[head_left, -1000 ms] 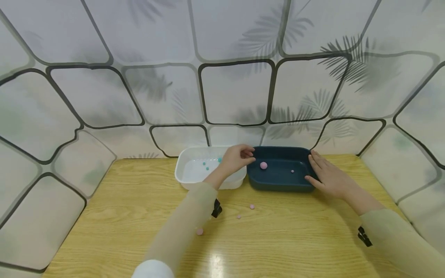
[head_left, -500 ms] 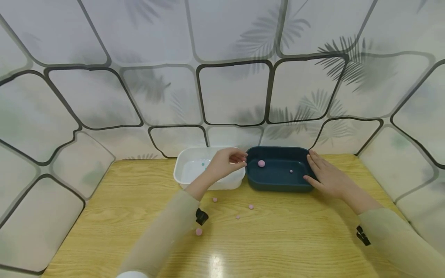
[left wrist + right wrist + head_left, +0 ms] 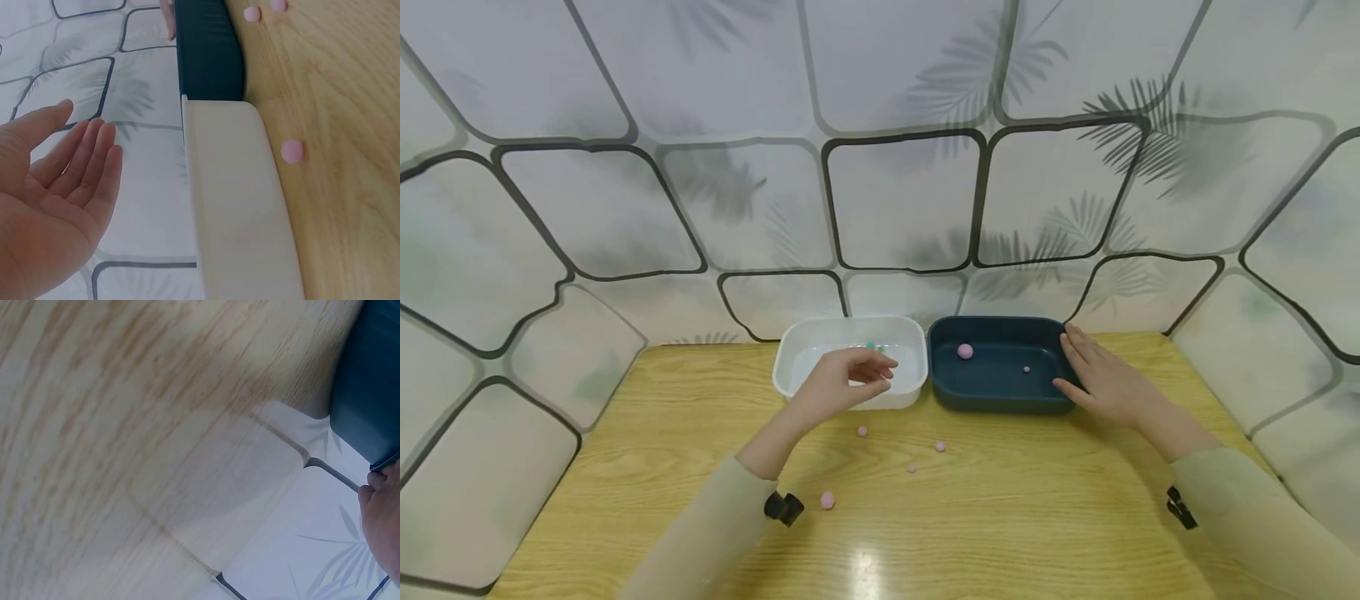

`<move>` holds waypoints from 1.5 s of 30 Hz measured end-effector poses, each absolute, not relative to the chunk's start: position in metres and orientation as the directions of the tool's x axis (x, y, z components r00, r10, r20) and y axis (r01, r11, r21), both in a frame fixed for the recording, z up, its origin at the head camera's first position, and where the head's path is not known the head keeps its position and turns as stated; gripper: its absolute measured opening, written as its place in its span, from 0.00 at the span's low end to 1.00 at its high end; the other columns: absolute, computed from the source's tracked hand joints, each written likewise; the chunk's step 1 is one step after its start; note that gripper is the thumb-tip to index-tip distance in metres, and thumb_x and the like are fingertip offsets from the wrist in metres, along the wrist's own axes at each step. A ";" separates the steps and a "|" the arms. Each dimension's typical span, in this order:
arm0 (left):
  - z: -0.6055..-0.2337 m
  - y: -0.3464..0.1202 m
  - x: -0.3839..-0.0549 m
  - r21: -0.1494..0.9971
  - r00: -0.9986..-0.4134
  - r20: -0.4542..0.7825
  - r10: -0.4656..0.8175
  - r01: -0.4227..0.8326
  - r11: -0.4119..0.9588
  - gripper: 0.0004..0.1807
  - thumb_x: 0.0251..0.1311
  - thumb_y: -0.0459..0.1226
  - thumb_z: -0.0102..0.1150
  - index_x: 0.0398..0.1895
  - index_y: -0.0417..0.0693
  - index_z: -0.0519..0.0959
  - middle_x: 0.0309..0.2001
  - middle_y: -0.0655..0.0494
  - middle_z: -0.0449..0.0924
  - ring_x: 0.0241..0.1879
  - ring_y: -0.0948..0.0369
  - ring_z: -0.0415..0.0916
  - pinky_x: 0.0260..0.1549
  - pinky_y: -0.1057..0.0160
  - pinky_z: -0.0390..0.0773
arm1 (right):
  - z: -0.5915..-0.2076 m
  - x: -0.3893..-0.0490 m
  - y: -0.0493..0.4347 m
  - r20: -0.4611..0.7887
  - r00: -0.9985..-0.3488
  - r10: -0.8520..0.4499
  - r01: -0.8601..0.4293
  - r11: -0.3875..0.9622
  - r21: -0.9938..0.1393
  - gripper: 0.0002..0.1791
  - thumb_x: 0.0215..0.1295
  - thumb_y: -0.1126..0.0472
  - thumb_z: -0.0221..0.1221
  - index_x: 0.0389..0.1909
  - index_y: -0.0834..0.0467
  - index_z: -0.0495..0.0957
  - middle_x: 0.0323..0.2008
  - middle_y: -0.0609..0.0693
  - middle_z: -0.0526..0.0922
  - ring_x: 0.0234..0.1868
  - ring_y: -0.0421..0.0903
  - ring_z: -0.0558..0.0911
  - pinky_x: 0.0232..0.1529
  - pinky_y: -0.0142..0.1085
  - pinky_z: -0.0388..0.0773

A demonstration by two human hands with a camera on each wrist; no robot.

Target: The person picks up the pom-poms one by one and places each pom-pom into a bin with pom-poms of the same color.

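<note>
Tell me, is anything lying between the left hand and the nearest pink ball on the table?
Nothing visible does. The left hand hangs empty, fingers relaxed, over the white tray's front rim. The nearest pink ball lies on the bare wooden table just in front of that tray, with open wood around it.

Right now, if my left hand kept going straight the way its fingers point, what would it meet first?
Probably the blue tray: the left hand hangs over the white tray's front edge, fingers pointing right. Depth is unclear.
</note>
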State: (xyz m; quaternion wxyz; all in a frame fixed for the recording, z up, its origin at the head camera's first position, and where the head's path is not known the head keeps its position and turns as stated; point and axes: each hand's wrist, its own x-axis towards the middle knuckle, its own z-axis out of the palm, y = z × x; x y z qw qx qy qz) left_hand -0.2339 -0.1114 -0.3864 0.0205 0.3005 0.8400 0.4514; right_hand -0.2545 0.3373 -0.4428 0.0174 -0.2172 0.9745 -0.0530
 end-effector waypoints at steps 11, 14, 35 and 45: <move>-0.412 -0.145 -0.208 0.796 -0.845 0.159 0.510 0.415 0.441 0.15 0.69 0.30 0.67 0.56 0.33 0.85 0.48 0.40 0.90 0.46 0.52 0.88 0.50 0.65 0.87 | -0.440 -0.253 0.336 -0.009 -0.906 -0.423 -0.419 0.900 -0.117 0.49 0.82 0.43 0.53 0.82 0.75 0.46 0.84 0.74 0.41 0.84 0.73 0.49 0.81 0.67 0.53; -0.421 -0.154 -0.203 0.789 -0.844 0.150 0.514 0.416 0.452 0.14 0.69 0.30 0.67 0.55 0.33 0.85 0.47 0.40 0.90 0.45 0.54 0.88 0.49 0.66 0.87 | -0.441 -0.253 0.336 -0.006 -0.906 -0.424 -0.421 0.900 -0.111 0.49 0.82 0.42 0.52 0.82 0.75 0.46 0.84 0.74 0.42 0.83 0.73 0.49 0.81 0.67 0.53; -0.455 -0.185 -0.181 0.836 -0.800 -0.009 0.600 0.323 0.443 0.11 0.65 0.28 0.69 0.48 0.31 0.87 0.43 0.42 0.90 0.40 0.71 0.83 0.43 0.71 0.87 | -0.443 -0.254 0.337 -0.003 -0.905 -0.426 -0.423 0.900 -0.106 0.49 0.83 0.41 0.52 0.82 0.75 0.47 0.84 0.74 0.42 0.83 0.73 0.49 0.81 0.67 0.53; -0.461 -0.194 -0.173 0.846 -0.737 -0.074 0.672 0.311 0.434 0.14 0.61 0.32 0.76 0.47 0.34 0.87 0.41 0.47 0.90 0.38 0.72 0.83 0.42 0.70 0.87 | -0.441 -0.252 0.336 -0.007 -0.904 -0.427 -0.423 0.899 -0.115 0.49 0.83 0.42 0.52 0.82 0.76 0.46 0.84 0.74 0.42 0.83 0.74 0.49 0.81 0.68 0.53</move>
